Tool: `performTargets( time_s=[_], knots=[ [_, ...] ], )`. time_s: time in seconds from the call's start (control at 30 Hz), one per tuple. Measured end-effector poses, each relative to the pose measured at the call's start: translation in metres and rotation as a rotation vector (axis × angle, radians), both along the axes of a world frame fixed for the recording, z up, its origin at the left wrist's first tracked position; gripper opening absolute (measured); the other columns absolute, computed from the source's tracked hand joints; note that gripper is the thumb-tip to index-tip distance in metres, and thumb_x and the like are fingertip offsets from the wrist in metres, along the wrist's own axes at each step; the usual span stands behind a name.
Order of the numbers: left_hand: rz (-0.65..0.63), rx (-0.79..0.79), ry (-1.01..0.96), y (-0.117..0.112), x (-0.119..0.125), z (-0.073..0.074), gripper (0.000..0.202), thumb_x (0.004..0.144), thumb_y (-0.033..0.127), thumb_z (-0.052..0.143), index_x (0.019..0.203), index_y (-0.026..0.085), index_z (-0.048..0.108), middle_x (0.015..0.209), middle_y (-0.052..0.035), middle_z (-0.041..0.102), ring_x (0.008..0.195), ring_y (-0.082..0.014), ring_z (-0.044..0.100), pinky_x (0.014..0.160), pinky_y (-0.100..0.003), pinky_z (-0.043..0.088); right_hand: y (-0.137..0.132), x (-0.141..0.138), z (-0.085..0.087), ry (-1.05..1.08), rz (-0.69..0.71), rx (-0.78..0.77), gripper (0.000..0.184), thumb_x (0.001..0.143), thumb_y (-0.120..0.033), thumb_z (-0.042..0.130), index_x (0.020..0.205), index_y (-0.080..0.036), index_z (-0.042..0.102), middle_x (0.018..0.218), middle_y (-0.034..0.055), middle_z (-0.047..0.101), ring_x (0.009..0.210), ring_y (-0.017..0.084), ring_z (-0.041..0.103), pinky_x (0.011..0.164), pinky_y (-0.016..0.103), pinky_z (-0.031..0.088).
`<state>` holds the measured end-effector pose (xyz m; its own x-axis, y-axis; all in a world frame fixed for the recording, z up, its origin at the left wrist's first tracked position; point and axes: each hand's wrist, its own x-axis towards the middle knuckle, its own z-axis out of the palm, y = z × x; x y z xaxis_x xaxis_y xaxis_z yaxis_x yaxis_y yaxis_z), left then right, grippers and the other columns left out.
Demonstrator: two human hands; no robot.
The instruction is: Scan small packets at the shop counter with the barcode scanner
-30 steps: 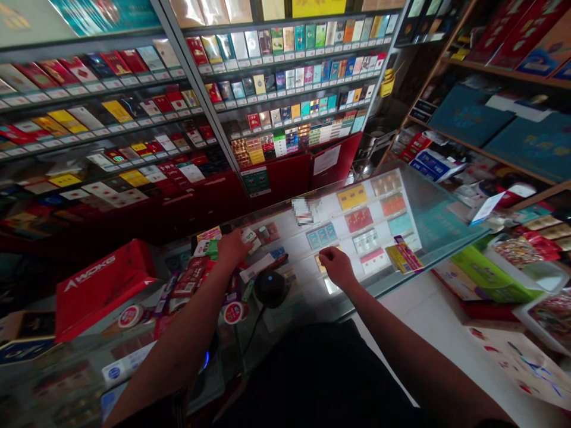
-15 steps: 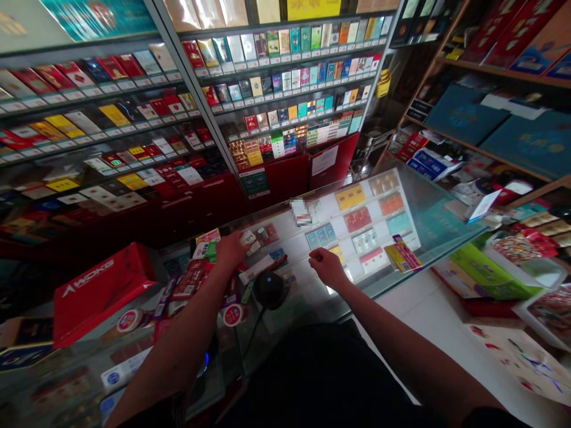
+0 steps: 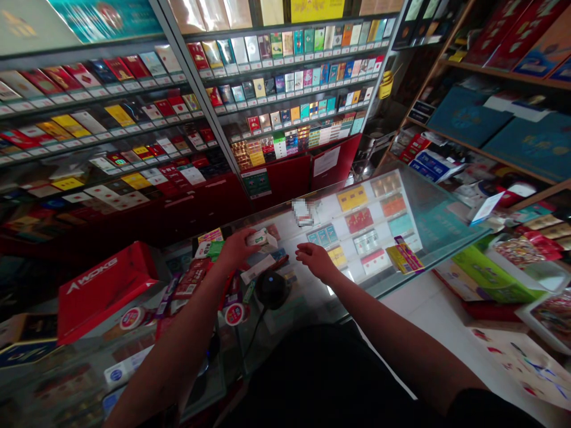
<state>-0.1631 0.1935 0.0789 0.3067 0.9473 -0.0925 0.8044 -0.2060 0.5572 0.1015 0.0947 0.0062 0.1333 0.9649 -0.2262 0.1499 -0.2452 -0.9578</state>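
A small white box [image 3: 264, 239] with a green mark sits between the thumb and fingers of my left hand [image 3: 236, 251], just above the glass counter [image 3: 307, 306]. Bright wrapped snack packs [image 3: 191, 279] lie beside that wrist. My right hand [image 3: 314, 260] hovers over the counter, fingers loosely bent and apart, holding nothing. Between my forearms stands a round black device [image 3: 271, 289] with a cable. A strip of white paper [image 3: 257, 269] lies just behind it. Through the glass near my right hand, flat cigarette packs [image 3: 322, 236] show in rows.
A red carton [image 3: 109, 291] and round tubs [image 3: 235, 313] crowd the counter's left side. Purple-and-yellow packs [image 3: 404, 255] rest near its right front edge. A blurred white item [image 3: 303, 212] lies at the back. Shelves of cigarette packs [image 3: 285, 80] rise behind; boxes [image 3: 491, 270] stand at right.
My left hand has shifted slightly right, and the white box in it shows more fully. My right hand has moved a little left, its fingers loosening from a tighter curl.
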Motion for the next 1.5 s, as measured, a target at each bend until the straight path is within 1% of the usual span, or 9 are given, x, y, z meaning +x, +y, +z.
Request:
performTargets(
  time_s=[0.17,0.3,0.47,0.53,0.73,0.87,1.03,1.17,1.5],
  knots=[
    [0.007,-0.058,-0.168,-0.008,0.011,0.011,0.063,0.074,0.042,0.079,0.132,0.019,0.071,0.112,-0.0082,0.078,0.085,-0.0248,0.071,0.075,-0.034,0.056,0.004,0.0,0.009,0.002,-0.011,0.029,0.047,0.08,-0.021,0.072,0.126,-0.019,0.069,0.119,0.0128,0.077,0.114,0.025,0.073,0.107,0.047,0.053],
    [-0.035,-0.1,-0.328,-0.013,0.024,0.019,0.065,0.071,0.048,0.082,0.127,0.017,0.073,0.106,-0.0067,0.078,0.086,-0.0242,0.071,0.078,-0.034,0.056,0.003,-0.001,0.02,-0.011,-0.052,0.089,0.049,0.074,-0.021,0.076,0.122,-0.02,0.072,0.128,0.0131,0.074,0.12,0.028,0.068,0.11,0.049,0.048],
    [-0.052,-0.122,-0.446,-0.022,0.041,0.025,0.057,0.074,0.043,0.08,0.125,0.016,0.073,0.111,-0.0073,0.079,0.092,-0.024,0.073,0.083,-0.034,0.056,-0.003,-0.01,0.033,0.46,-0.042,0.104,0.051,0.076,-0.028,0.071,0.126,-0.023,0.071,0.121,0.008,0.077,0.114,0.025,0.07,0.105,0.047,0.052],
    [-0.03,-0.072,-0.407,-0.025,0.048,0.028,0.054,0.077,0.042,0.078,0.124,0.016,0.074,0.11,-0.0071,0.08,0.093,-0.0243,0.073,0.084,-0.034,0.055,-0.005,-0.012,0.038,0.531,-0.067,0.111,0.051,0.076,-0.029,0.072,0.127,-0.024,0.07,0.12,0.0067,0.077,0.115,0.025,0.07,0.105,0.046,0.052],
    [0.065,0.004,-0.347,-0.03,0.065,0.028,0.05,0.082,0.041,0.076,0.127,0.02,0.074,0.112,-0.0063,0.08,0.092,-0.0235,0.073,0.083,-0.033,0.057,-0.009,-0.011,0.045,0.517,-0.152,0.161,0.05,0.078,-0.033,0.073,0.127,-0.024,0.07,0.127,0.0076,0.076,0.122,0.028,0.068,0.106,0.047,0.053],
    [0.168,0.019,-0.408,-0.029,0.072,0.02,0.06,0.081,0.043,0.078,0.135,0.02,0.068,0.113,-0.0077,0.079,0.083,-0.0199,0.073,0.075,-0.029,0.058,-0.012,-0.008,0.043,0.471,-0.174,0.267,0.054,0.078,-0.028,0.071,0.132,-0.023,0.067,0.132,0.0079,0.074,0.131,0.026,0.064,0.118,0.049,0.045],
    [0.252,0.006,-0.473,-0.033,0.079,0.021,0.057,0.083,0.05,0.076,0.13,0.019,0.069,0.11,-0.0081,0.079,0.07,-0.0165,0.07,0.061,-0.026,0.056,-0.017,-0.006,0.04,0.453,-0.16,0.309,0.055,0.081,-0.026,0.071,0.135,-0.023,0.064,0.137,0.0082,0.071,0.134,0.025,0.063,0.121,0.049,0.041],
    [0.25,-0.023,-0.489,-0.035,0.08,0.027,0.051,0.088,0.054,0.07,0.125,0.019,0.072,0.105,-0.0087,0.079,0.062,-0.0159,0.069,0.056,-0.027,0.054,-0.021,-0.005,0.039,0.452,-0.153,0.306,0.051,0.083,-0.025,0.07,0.134,-0.023,0.066,0.132,0.0072,0.074,0.13,0.025,0.066,0.12,0.049,0.044],
    [0.193,-0.158,-0.602,-0.032,0.077,0.026,0.044,0.093,0.046,0.065,0.126,0.02,0.075,0.119,-0.0086,0.078,0.081,-0.0214,0.075,0.068,-0.032,0.063,-0.028,-0.006,0.042,0.451,-0.161,0.237,0.055,0.081,-0.028,0.069,0.135,-0.023,0.066,0.131,0.0079,0.075,0.128,0.026,0.067,0.118,0.049,0.046]
  ],
)
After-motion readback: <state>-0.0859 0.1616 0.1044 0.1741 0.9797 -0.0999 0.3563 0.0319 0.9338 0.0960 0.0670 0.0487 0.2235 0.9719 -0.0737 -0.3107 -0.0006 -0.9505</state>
